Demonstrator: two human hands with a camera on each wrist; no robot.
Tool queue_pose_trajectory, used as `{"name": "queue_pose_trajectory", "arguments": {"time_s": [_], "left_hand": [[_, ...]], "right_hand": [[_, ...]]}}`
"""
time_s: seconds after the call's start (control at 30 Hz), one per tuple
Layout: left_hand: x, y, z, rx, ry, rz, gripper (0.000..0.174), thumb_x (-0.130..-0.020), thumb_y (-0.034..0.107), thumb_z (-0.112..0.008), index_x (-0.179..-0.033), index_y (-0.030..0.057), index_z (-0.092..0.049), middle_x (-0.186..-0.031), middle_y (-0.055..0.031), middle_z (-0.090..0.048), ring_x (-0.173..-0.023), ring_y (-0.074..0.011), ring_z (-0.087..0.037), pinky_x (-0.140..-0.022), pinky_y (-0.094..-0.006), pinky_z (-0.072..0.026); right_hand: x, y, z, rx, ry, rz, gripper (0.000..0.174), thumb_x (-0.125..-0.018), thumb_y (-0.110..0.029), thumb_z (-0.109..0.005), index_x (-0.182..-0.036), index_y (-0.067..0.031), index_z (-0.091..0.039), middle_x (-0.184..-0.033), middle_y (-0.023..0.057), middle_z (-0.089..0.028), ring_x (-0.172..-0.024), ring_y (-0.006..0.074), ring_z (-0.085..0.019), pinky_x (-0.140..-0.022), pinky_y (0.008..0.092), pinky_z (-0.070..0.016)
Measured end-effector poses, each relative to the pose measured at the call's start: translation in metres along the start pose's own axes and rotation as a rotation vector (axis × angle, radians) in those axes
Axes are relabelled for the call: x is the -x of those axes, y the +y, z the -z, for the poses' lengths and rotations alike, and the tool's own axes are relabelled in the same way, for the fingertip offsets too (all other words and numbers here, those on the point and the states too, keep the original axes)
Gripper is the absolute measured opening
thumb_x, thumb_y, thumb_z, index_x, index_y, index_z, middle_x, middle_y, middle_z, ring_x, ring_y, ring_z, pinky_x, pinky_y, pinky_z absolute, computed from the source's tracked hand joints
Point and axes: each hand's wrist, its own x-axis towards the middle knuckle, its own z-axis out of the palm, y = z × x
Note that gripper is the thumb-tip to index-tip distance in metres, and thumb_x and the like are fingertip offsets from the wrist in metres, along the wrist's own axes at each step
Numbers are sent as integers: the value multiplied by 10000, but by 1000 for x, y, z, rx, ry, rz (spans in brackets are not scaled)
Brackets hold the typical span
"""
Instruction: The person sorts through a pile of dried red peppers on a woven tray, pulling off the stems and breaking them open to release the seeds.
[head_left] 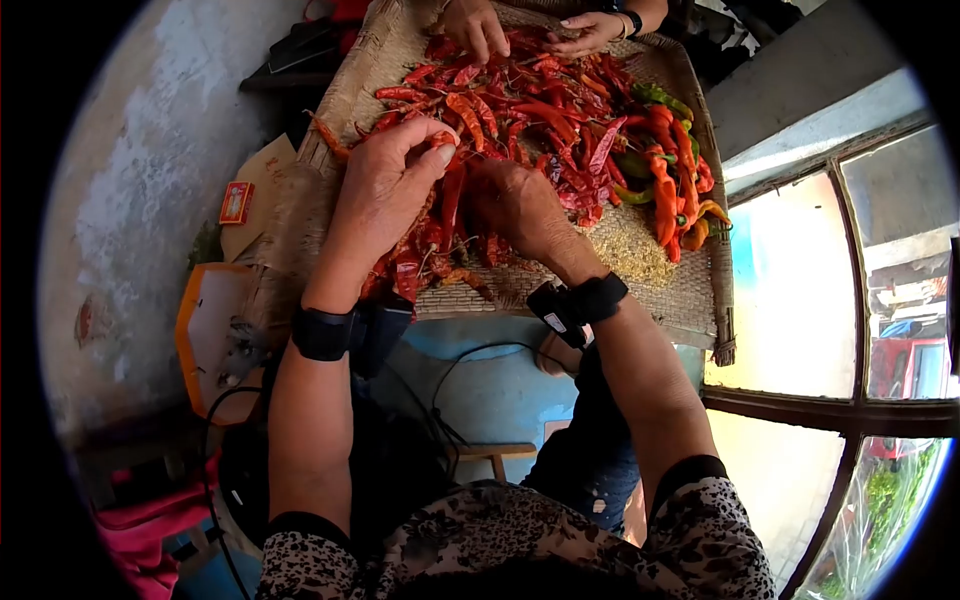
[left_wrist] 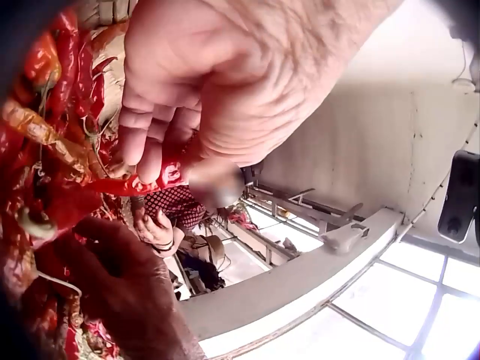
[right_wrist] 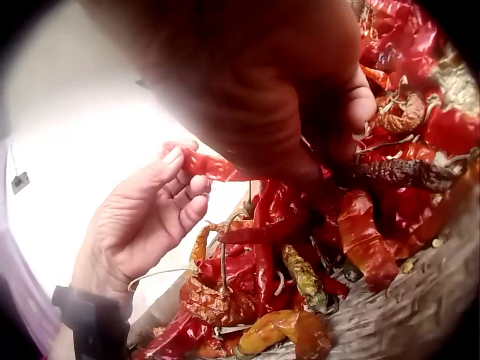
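A shallow woven tray (head_left: 480,302) holds a heap of dried red chili peppers (head_left: 545,115). My left hand (head_left: 385,185), raised over the heap's near left side, pinches a red chili pepper (left_wrist: 112,186) between thumb and fingers. In the right wrist view this chili pepper (right_wrist: 214,166) stretches from the left fingertips toward my right hand (right_wrist: 262,97). That hand (head_left: 525,205) is low in the near middle of the heap, its fingers bent down among the peppers. Its fingertips are partly hidden, and I cannot tell whether they hold a pepper.
Another person's hands (head_left: 475,28) work at the tray's far side. Fresher red and green peppers (head_left: 665,195) lie on the right, near scattered pale seeds (head_left: 635,255). A small red box (head_left: 236,203) lies on cardboard (head_left: 265,165) to the left. A window (head_left: 800,290) stands at the right.
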Motion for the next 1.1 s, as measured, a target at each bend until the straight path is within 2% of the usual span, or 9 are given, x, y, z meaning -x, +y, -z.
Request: {"name": "queue_pose_trajectory", "arguments": {"time_s": [0.07, 0.2, 0.33, 0.43, 0.53, 0.67, 0.83, 1.03, 1.1], "left_hand": [[0, 3, 5, 556, 53, 190, 206, -948, 207, -563, -1044, 30, -609, -801, -11, -619, -709, -60, -553, -664, -219, -464], [0, -6, 12, 889, 9, 262, 216, -952, 222, -562, -1082, 56, -609, -835, 18, -611, -737, -51, -565, -690, -205, -477], [5, -1, 7, 859, -43, 305, 210, -953, 219, -559, -1093, 70, -607, -854, 26, -604, -741, -55, -568, -680, -204, -477], [8, 5, 8, 520, -100, 240, 212, -939, 205, -571, -1075, 46, -601, -815, 32, -580, -716, -55, -545, -636, -214, -453], [10, -10, 23, -87, -115, 150, 221, -920, 225, -598, -1027, 32, -583, -768, 18, -574, -687, -69, -520, -608, -236, -425], [20, 3, 32, -280, -346, 199, 260, -869, 259, -647, -975, 39, -559, -717, -37, -545, -664, -128, -511, -605, -296, -414], [23, -21, 17, -270, -309, 28, 248, -854, 254, -635, -977, 70, -524, -764, -82, -565, -734, -248, -550, -715, -380, -452], [12, 8, 16, 57, -255, 36, 157, -927, 142, -551, -1044, 37, -560, -832, -6, -541, -751, -99, -514, -665, -255, -437], [12, 4, 12, 98, -249, 53, 164, -933, 147, -544, -1051, 34, -557, -838, -10, -547, -745, -104, -518, -664, -255, -443]], "right_hand": [[2, -7, 7, -98, 80, -26, 257, -863, -112, -626, -1101, -17, -614, -878, 148, -666, -793, 186, -659, -711, 327, -517], [10, -28, 24, -357, 317, 73, 264, -893, -131, -618, -1111, 14, -587, -847, 113, -649, -749, 185, -620, -662, 342, -499], [16, -27, 22, -484, 241, 255, 241, -885, -194, -664, -973, 28, -638, -808, 86, -639, -715, 148, -591, -639, 328, -489], [19, -28, 38, -423, -212, -13, 178, -889, -173, -657, -867, 4, -649, -715, 29, -625, -652, 111, -567, -577, 271, -462], [11, -4, 48, -468, -71, -30, 181, -905, -172, -636, -938, 6, -657, -732, 25, -632, -641, 76, -552, -547, 241, -449], [-1, 19, 66, -761, 533, -111, 295, -933, -230, -596, -1115, 0, -624, -742, 15, -595, -605, 62, -509, -535, 223, -438], [6, 13, 44, -394, 179, -90, 360, -901, -201, -638, -1193, 0, -578, -801, 54, -641, -707, 115, -579, -631, 302, -494], [6, -15, 8, -152, 287, 377, 309, -864, -185, -672, -1138, -53, -623, -754, 87, -642, -659, 208, -620, -628, 338, -509], [10, -23, 12, -205, 195, 283, 258, -867, -178, -667, -1084, -41, -642, -758, 93, -655, -663, 210, -628, -626, 347, -509]]}}
